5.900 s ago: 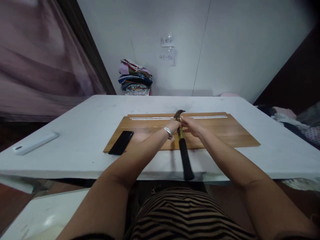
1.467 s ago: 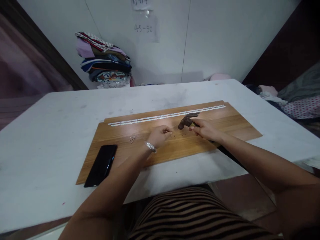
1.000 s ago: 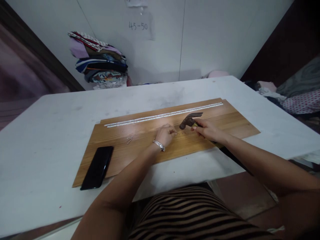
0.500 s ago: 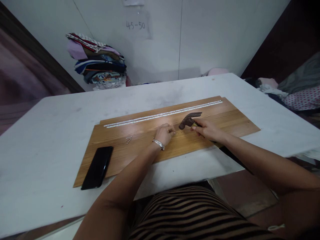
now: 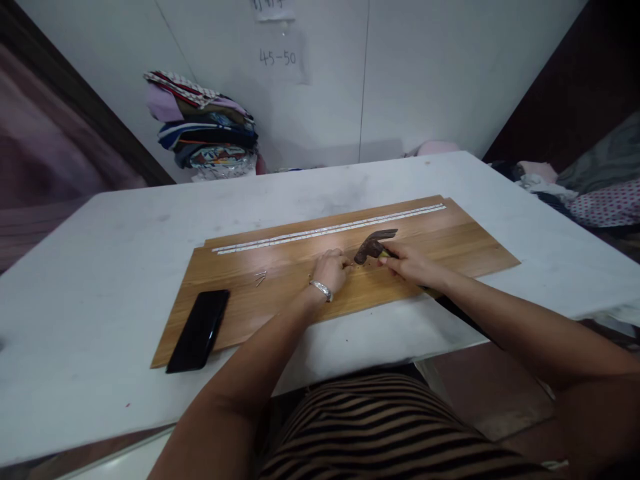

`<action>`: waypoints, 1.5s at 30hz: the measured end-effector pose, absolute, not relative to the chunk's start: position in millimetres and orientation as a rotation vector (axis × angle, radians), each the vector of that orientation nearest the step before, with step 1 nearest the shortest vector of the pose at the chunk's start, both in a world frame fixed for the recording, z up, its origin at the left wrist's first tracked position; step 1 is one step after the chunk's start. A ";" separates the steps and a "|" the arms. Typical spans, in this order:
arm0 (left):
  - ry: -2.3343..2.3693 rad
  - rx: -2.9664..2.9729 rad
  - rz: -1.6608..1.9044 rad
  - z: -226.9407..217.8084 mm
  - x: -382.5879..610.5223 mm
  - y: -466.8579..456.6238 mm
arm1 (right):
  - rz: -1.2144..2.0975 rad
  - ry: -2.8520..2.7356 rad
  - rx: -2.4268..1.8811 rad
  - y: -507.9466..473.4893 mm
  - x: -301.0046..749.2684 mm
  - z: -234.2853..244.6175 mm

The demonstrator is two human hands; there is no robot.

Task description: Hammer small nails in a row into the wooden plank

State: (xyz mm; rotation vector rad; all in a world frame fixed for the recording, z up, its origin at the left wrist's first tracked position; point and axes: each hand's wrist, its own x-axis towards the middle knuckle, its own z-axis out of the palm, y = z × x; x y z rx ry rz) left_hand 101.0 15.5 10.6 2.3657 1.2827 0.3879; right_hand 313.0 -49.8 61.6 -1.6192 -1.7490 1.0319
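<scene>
Right hand (image 5: 409,264) clamps dark-headed steel claw hammer (image 5: 373,244) just below its head, low over long brown wooden board (image 5: 450,247) | left hand (image 5: 333,268) pinched closed beside hammer face | head-heavy, rigid: handle likely best hold.
</scene>
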 end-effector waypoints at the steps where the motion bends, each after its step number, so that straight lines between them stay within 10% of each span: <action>1: 1.293 2.366 0.390 12.5 99.5 15.1 | 1.017 -1.764 -1.611 -48.9 312.5 59.7; 45: 1.807 2.403 0.291 -8.0 1.8 29.1 | 0.733 -2.015 -1.713 -43.8 289.5 77.0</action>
